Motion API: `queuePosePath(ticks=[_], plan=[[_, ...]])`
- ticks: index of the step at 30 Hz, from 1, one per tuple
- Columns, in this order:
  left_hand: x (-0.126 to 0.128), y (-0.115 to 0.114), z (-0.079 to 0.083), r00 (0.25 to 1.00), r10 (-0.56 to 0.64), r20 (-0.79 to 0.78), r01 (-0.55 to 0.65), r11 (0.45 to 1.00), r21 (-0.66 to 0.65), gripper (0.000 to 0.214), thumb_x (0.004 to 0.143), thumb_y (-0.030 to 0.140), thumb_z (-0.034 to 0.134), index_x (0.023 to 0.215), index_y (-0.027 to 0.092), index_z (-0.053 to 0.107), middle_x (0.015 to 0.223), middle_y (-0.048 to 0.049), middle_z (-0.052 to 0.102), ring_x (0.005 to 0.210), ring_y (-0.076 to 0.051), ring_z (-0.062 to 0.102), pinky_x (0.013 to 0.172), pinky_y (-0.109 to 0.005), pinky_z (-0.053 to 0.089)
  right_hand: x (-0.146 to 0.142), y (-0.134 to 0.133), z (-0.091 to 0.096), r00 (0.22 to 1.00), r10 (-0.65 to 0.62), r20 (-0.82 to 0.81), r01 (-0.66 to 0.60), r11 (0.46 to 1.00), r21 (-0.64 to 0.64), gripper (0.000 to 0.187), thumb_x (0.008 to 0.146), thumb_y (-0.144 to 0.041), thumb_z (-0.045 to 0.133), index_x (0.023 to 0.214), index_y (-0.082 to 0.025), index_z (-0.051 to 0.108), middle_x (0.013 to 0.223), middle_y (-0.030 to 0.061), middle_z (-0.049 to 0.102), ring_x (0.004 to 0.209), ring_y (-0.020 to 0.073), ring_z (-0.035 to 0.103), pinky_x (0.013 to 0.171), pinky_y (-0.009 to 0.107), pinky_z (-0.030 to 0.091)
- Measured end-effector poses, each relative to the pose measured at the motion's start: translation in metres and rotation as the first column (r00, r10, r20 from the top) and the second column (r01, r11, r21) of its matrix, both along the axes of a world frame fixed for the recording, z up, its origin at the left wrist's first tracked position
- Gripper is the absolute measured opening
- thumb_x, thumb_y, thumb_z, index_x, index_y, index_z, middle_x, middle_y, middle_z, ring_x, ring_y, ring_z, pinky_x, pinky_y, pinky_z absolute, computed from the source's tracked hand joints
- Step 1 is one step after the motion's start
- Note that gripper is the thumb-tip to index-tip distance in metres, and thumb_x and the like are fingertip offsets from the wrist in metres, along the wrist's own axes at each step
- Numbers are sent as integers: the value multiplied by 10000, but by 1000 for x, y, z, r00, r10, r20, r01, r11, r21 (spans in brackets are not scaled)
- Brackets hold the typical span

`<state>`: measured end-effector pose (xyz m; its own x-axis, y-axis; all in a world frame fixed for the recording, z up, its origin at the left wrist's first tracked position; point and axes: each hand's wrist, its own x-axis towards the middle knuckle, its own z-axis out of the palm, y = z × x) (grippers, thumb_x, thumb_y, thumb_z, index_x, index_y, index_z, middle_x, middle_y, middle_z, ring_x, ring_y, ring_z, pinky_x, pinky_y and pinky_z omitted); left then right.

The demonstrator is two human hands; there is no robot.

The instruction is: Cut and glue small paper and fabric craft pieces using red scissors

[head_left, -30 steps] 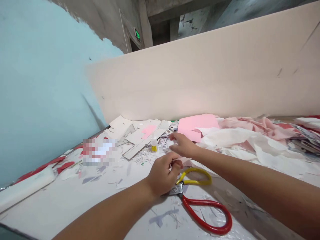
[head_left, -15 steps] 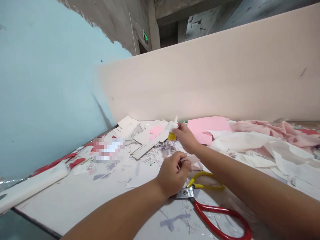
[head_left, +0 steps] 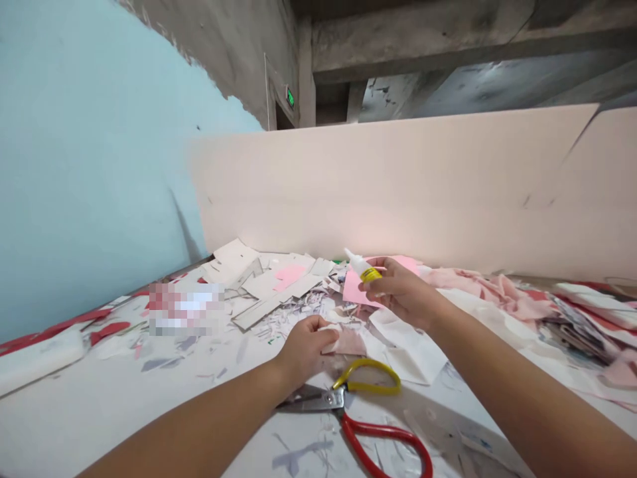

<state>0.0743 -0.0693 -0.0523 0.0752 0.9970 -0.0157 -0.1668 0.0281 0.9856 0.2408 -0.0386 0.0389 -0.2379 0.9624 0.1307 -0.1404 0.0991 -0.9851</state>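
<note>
Yellow-labelled glue bottle [head_left: 363, 267] tilted, nozzle up-left, pinched in your raised right hand [head_left: 403, 292] | left hand [head_left: 303, 352] curled low, fingers closed on pale pink paper scrap [head_left: 346, 342] | red-handled scissors [head_left: 318, 399] just nearer, untouched

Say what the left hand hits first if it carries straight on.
The left hand would meet the pale pink paper scrap at its fingertips first; depth is hard to judge.
</note>
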Motion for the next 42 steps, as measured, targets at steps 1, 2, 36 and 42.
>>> queuePosePath(ticks=[1, 2, 36, 42], plan=[[1, -1, 0, 1000, -11, 8, 11, 1000, -1, 253, 581, 215, 620, 572, 185, 368, 565, 36, 545, 473, -83, 484, 487, -217, 371, 0, -1, 1, 1000, 25, 14, -25, 1000, 15, 387, 509, -25, 593, 838, -207, 501, 737, -4, 576, 591, 127, 564, 470, 239, 446], [1, -2, 1, 999, -21, 24, 21, 1000, -9, 273, 562, 186, 626, 566, 181, 353, 659, 8, 605, 520, -89, 529, 503, -212, 378, 0, -3, 3, 998, 47, 29, -48, 998, 28, 408, 497, -21, 576, 855, -205, 514, 755, 1, 584, 607, 135, 571, 479, 248, 449], [40, -23, 67, 803, -45, 594, 166, 975, -150, 281, 825, 390, 418, 961, 144, 428, 829, -109, 616, 781, -215, 650, 751, -313, 481, 15, -39, 33, 982, 175, -64, -126, 876, 466, 230, 772, -258, 642, 979, -252, 542, 922, 6, 664, 910, 146, 605, 797, 291, 462], [37, -30, 70, 749, -113, 653, 260, 956, -133, 305, 812, 394, 442, 971, 134, 455, 887, -123, 610, 857, -226, 631, 792, -334, 474, 6, -42, 25, 983, 185, 11, -169, 869, 466, 202, 802, -257, 606, 991, -261, 535, 898, -6, 640, 890, 132, 581, 780, 275, 445]])
